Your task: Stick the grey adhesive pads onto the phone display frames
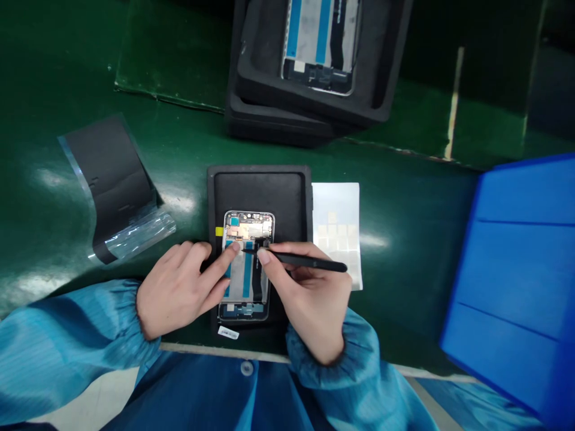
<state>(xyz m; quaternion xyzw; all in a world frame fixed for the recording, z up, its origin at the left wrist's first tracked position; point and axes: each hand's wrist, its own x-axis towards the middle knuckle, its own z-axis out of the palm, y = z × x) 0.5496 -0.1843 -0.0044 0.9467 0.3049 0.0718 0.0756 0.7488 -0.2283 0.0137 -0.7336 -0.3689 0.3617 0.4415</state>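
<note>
An opened phone [236, 287], its circuit board and blue-striped battery area exposed, lies in a black foam tray [291, 191]. My left hand [182, 284] reaches in from the left, and its outstretched index fingertip presses on the phone just below the circuit board. Its other fingers are partly bent, with nothing seen in them. Between thumb and fingers, my right hand [314, 293] grips black tweezers [309, 261]. Their pointed tip is close to my left index fingertip, over the upper battery area. Whether the tip pinches anything is too small to tell.
A white sheet of pale square stickers [339, 203] lies right of the tray. Black film with clear edges [112, 173] rests at left. Stacked foam trays [251, 90] hold another opened phone [314, 66] at the back. A blue bin [516, 269] stands at right.
</note>
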